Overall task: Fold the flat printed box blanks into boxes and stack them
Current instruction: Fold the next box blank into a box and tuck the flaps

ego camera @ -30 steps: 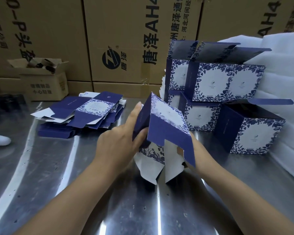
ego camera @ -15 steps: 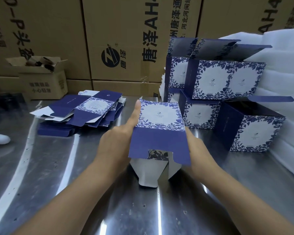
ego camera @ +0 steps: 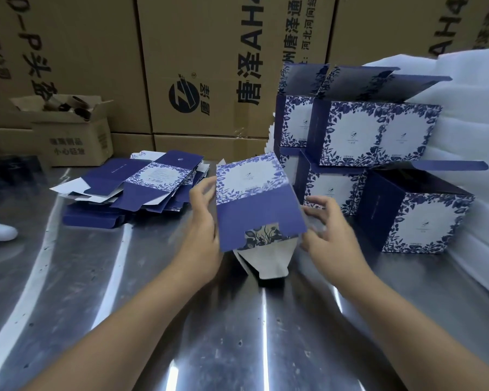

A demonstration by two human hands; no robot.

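At the far left, a loose pile of flat blanks lies on the steel tabletop. Just right of it, the left hand grips the left edge of the half-formed box, its fingers curled round that edge. The box is held tilted over the middle of the tabletop, printed face up. Its white bottom flaps hang open below and touch the surface. The right hand is at the box's right edge with fingers spread and loosely bent, gripping nothing. Motion blur hides whether they touch the card.

The step in hand looks like closing the bottom. It would go best with the sleeve squared first, then the flaps tucked in order and pressed flat. Finished boxes are stacked at the right, lids open.
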